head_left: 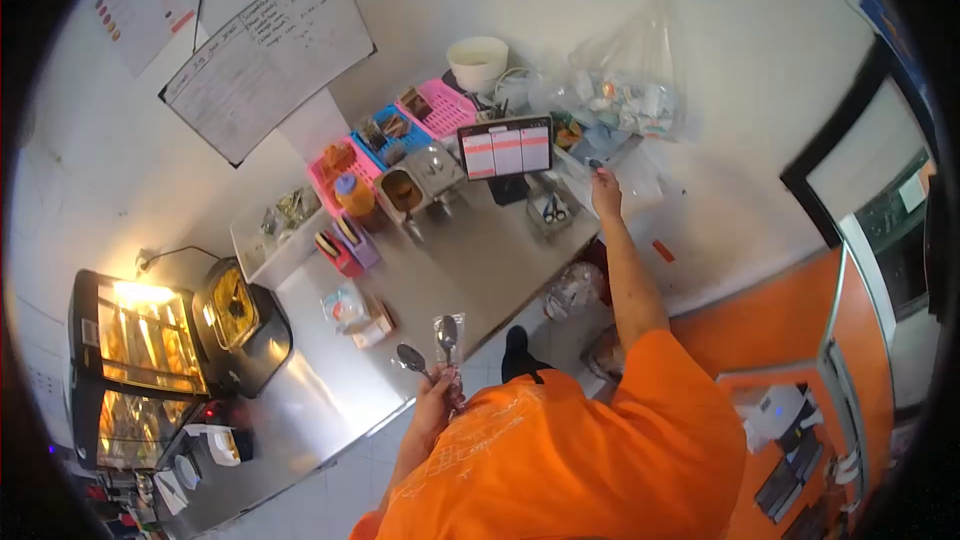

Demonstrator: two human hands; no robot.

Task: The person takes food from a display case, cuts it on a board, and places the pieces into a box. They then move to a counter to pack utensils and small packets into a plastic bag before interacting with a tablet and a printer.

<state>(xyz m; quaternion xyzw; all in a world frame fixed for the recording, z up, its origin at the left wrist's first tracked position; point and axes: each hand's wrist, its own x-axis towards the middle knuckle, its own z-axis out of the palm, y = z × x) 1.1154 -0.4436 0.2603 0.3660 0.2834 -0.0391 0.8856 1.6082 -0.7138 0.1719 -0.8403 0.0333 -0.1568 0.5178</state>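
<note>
My left hand (436, 401) is closed round the handles of dark plastic spoons in clear wrappers. One spoon (446, 333) points up with its wrapper showing around it, and another spoon (410, 357) leans to the left. Both are held just off the front edge of the steel counter (440, 270). Stretched out to the far right end of the counter, my right hand (606, 195) pinches a small dark item (596, 165) that looks like another spoon. It is beside a container (610, 155) full of plastic-wrapped things, and its fingers partly hide the item.
A tablet (506, 148) stands on the counter by a tub with scissors (552, 208). Steel food pans (420, 180), coloured baskets (440, 110) and a sauce bottle (354, 194) line the back. A lit food warmer (140, 370) is at the left. Bags (575, 292) sit below the counter.
</note>
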